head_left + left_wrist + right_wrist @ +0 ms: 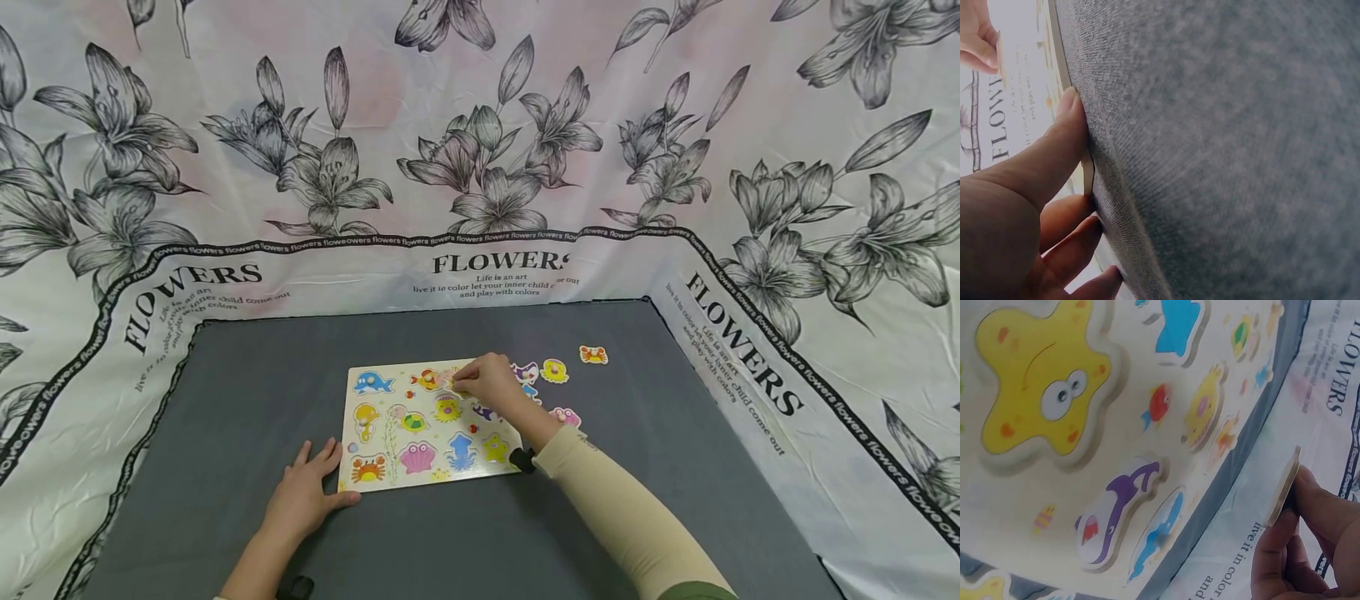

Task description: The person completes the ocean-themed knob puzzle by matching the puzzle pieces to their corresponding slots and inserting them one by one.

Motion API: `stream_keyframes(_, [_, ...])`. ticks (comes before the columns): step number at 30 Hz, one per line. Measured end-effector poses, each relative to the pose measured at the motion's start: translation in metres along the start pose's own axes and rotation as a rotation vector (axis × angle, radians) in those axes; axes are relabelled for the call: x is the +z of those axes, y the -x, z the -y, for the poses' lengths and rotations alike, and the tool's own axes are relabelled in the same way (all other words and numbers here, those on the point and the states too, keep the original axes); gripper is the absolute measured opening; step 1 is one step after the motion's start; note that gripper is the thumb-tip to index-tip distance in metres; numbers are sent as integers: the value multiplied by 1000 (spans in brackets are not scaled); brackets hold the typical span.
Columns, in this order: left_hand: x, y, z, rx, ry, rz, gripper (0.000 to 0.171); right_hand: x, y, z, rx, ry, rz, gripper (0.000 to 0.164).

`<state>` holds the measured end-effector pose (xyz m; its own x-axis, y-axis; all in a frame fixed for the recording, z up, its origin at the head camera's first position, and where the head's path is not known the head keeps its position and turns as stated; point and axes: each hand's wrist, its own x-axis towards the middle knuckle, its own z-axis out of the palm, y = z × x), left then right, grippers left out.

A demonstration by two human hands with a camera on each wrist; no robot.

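A pale wooden puzzle board (401, 373) with colourful sea animals lies on the grey cloth. Above its upper right part, my right hand (491, 385) pinches a thin wooden puzzle piece (1284, 487) between thumb and fingers. That piece is seen edge-on, so its picture is hidden. At the board's lower left corner is my left hand (300, 493), its thumb against the bottom edge and its fingers spread along the left edge. In the right wrist view a yellow starfish (1047, 375) and a purple whale (1113, 515) show large on the board.
Right of the board lie several loose pieces: a crab (593, 355), a yellow piece (554, 371), a pink piece (567, 417) and a purple-and-white piece (527, 372). A blue piece (529, 390) is partly behind my right hand. White flower-printed cloth (495, 275) rises behind the grey surface.
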<state>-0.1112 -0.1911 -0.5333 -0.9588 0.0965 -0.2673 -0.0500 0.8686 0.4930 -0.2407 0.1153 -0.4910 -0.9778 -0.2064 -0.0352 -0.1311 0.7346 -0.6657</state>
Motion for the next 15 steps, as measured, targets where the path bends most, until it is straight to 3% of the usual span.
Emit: stream_keyframes(15, [-1,0,-1,-9,-6,-3,100,9,-1,17,-5,-33,23,10])
